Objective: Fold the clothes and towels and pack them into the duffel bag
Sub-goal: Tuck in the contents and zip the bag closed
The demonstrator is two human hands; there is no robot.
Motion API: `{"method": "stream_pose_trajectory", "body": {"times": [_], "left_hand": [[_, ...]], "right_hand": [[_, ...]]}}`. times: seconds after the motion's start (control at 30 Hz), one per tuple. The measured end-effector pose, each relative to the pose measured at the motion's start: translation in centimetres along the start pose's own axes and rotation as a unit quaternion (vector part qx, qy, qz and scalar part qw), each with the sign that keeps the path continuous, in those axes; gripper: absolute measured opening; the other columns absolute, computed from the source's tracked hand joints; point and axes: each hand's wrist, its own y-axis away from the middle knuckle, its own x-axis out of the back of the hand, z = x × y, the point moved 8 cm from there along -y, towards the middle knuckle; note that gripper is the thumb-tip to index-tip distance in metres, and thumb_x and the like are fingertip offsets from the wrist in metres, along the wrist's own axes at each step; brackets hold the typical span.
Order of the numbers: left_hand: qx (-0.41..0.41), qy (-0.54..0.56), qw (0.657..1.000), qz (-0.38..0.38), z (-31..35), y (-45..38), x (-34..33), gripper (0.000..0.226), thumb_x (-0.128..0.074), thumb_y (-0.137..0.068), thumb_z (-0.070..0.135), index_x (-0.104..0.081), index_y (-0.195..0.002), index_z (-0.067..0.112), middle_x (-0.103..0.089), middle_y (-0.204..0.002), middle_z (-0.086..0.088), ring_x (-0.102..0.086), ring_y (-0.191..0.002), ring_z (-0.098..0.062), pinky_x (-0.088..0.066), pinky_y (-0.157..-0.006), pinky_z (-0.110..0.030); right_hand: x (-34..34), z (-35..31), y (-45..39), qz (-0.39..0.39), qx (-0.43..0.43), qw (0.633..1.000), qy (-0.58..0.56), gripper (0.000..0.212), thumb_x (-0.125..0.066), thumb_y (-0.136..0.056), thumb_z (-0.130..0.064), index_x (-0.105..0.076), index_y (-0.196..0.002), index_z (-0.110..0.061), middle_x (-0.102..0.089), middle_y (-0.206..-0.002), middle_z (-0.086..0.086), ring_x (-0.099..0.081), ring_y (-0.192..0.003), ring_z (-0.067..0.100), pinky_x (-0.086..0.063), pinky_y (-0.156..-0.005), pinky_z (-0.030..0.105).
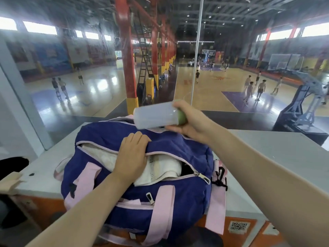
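A purple duffel bag point(110, 205) with pink straps lies on a grey counter point(277, 157), its top zipper open. Folded white towels point(165, 170) fill the opening. My left hand point(132, 154) grips the far flap of the bag's opening, fingers curled over the fabric edge. My right hand point(192, 122) holds a translucent bottle point(154, 116) with a green cap sideways in the air, just above the bag's far end. The bottle is blurred by motion.
A glass wall point(197, 50) stands right behind the counter, with a basketball hall and several people beyond. Orange cabinet fronts with a QR sticker point(237, 226) sit below the counter edge. A black object point(12, 164) lies at the left.
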Motion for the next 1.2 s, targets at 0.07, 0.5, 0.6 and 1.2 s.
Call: {"method": "stream_pose_trajectory", "body": {"times": [0.07,0.5,0.6,1.2], "left_hand": [[0.005,0.004,1.0,0.002,-0.2,0.3,0.0,0.024,-0.041,-0.075,0.012,-0.055,-0.094,0.017,-0.05,-0.088,-0.001,-0.042,-0.077,-0.02,-0.025,-0.069,-0.028],[0.008,0.031,0.999,-0.001,-0.3,0.8,0.2,0.023,-0.053,-0.074,0.007,-0.059,-0.094,0.018,-0.052,-0.09,0.002,-0.044,-0.08,-0.018,-0.029,-0.072,-0.027],[0.006,0.042,0.999,-0.014,-0.4,0.5,0.5,0.024,-0.052,-0.074,0.006,-0.06,-0.093,0.019,-0.052,-0.09,0.004,-0.045,-0.08,-0.017,-0.033,-0.073,-0.028],[0.062,0.207,0.926,-0.31,-1.1,-9.3,2.4,0.056,-0.042,-0.08,-0.005,-0.072,-0.084,0.042,-0.066,-0.108,0.015,-0.059,-0.102,-0.004,-0.047,-0.093,-0.03]], "right_hand": [[-0.5,1.8,-0.5,-0.015,-0.052,0.998,0.033,0.02,-0.066,-0.088,-0.025,-0.061,-0.105,-0.015,-0.055,-0.111,0.009,-0.062,-0.103,0.024,-0.06,-0.079,0.04],[1.2,-0.5,-1.4,0.123,0.156,0.884,0.423,0.058,-0.069,-0.084,-0.04,-0.038,-0.125,-0.015,-0.056,-0.104,0.0,-0.056,-0.081,0.015,-0.043,-0.057,0.029],[1.1,-0.8,-1.4,0.129,0.185,0.861,0.456,0.06,-0.069,-0.086,-0.036,-0.036,-0.13,-0.012,-0.054,-0.109,0.003,-0.052,-0.088,0.018,-0.038,-0.068,0.026],[2.6,-3.2,2.9,0.048,0.199,0.685,0.699,0.07,-0.074,-0.073,-0.039,-0.038,-0.129,-0.02,-0.045,-0.125,0.002,-0.056,-0.095,0.025,-0.05,-0.082,0.041]]}}
